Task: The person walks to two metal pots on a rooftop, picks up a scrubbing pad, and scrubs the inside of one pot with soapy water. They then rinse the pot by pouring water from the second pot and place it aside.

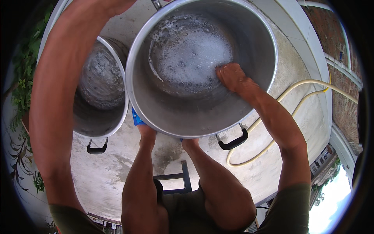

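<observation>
A large metal pot (175, 117) is tilted toward me, its mouth facing up at me. White suds and shallow water (192, 55) lie on its bottom. My right hand (232, 76) is inside, fingers curled down at the edge of the foam; whether something is under them is hidden. My left arm reaches past the pot's left side. Most of my left hand (124, 5) is cut off by the top edge, near the far metal handle (156, 4), so its grip is hidden. The near black handle (233, 141) hangs free.
Left of the big pot stands a second metal pot (100, 79), streaked inside, with a black handle (97, 149). A cream hose (257, 158) loops over the concrete floor (216, 181) at right. Below me is a dark metal frame (184, 175). Plants (24, 96) line the left.
</observation>
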{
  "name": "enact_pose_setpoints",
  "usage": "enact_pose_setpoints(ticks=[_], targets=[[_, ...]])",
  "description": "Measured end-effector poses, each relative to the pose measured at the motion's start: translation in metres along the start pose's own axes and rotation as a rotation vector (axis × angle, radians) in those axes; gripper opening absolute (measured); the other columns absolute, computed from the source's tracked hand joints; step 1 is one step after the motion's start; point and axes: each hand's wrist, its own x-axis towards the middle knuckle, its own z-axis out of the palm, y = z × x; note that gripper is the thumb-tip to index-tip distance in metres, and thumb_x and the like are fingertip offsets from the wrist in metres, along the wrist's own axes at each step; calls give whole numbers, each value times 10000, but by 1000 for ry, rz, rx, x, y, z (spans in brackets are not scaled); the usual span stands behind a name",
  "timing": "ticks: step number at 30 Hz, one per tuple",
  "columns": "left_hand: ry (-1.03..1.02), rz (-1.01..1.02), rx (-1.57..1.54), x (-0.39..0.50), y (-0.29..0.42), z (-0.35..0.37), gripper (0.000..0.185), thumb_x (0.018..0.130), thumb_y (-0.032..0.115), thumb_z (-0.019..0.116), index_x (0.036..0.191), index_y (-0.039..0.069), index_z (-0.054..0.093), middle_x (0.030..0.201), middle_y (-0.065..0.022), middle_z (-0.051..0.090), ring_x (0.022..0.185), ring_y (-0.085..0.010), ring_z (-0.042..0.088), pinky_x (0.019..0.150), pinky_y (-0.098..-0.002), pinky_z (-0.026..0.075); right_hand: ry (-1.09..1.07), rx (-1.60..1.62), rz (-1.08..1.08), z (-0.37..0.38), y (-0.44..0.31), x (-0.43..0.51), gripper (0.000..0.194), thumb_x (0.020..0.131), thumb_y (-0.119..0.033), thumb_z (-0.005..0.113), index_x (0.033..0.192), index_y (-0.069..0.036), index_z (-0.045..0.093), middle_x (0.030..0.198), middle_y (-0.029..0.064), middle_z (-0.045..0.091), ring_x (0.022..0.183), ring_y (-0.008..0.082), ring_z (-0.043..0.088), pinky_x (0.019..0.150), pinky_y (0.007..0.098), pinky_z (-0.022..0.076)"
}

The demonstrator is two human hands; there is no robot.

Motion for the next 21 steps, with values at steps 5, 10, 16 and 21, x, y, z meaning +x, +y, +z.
enact_pose_setpoints(ticks=[5, 10, 16, 21], targets=[[90, 148, -176, -36, -3, -1, 286, 974, 316, 707, 947, 31, 707, 683, 26, 550, 608, -55, 497, 554, -228, 369, 71, -173, 96, -12, 24, 0, 160, 876, -85, 593, 1001, -65, 691, 934, 101, 740, 862, 230, 740, 722, 375, 585], [500, -15, 74, -70, -7, 8, 395, 953, 409, 720, 1120, 51, 707, 824, 9, 605, 745, -56, 554, 693, -215, 426, 38, 476, 178, -7, -75, 10, 144, 870, -63, 582, 933, -30, 707, 881, 190, 748, 834, 339, 745, 715, 462, 594], [277, 9, 141, -79, 8, 21, 287, 1001, 356, 672, 957, 75, 710, 562, 112, 341, 508, 5, 239, 499, -232, 152, 403, 1220, 80, -52, -167, 28, 214, 789, -71, 605, 987, -46, 683, 834, 239, 700, 845, 440, 694, 758, 519, 556], [270, 40, 62, -81, 22, 57, 267, 1006, 327, 669, 991, 63, 707, 597, 98, 378, 536, 2, 274, 510, -227, 186, -56, 88, 48, 3, -11, -31, 203, 902, -149, 592, 1030, -168, 749, 1000, 89, 763, 975, 226, 741, 807, 391, 589]])
